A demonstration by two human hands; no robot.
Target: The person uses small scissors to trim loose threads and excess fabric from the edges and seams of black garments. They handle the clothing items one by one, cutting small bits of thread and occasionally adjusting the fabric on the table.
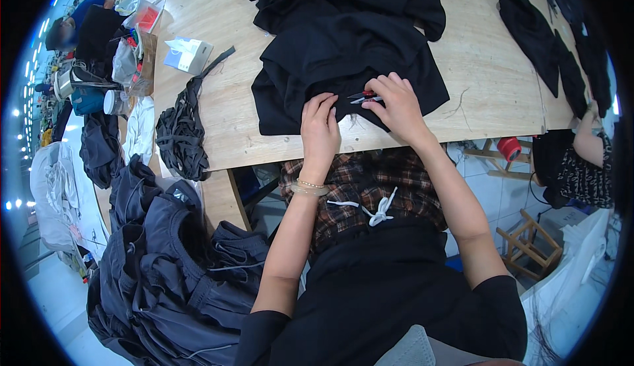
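Observation:
A black garment [356,49] lies in folds on the wooden table in front of me, its near edge close to the table's front. My left hand [319,127] pinches the cloth near that edge, fingers curled together; the fingertips are partly lost against the black. Thread snips [360,97] with red and silver parts are in my right hand [400,107], which is closed around them. Their blades point left, toward my left fingertips, just above the cloth. A few loose threads show at the garment's near edge.
Left on the table [224,112] are a bundle of black strips [181,138] and a tissue box [187,56]. Dark garments [178,267] are heaped at my lower left. More black pieces [528,36] lie at right, near another person's arm [588,138]. Wooden stools [531,244] stand below.

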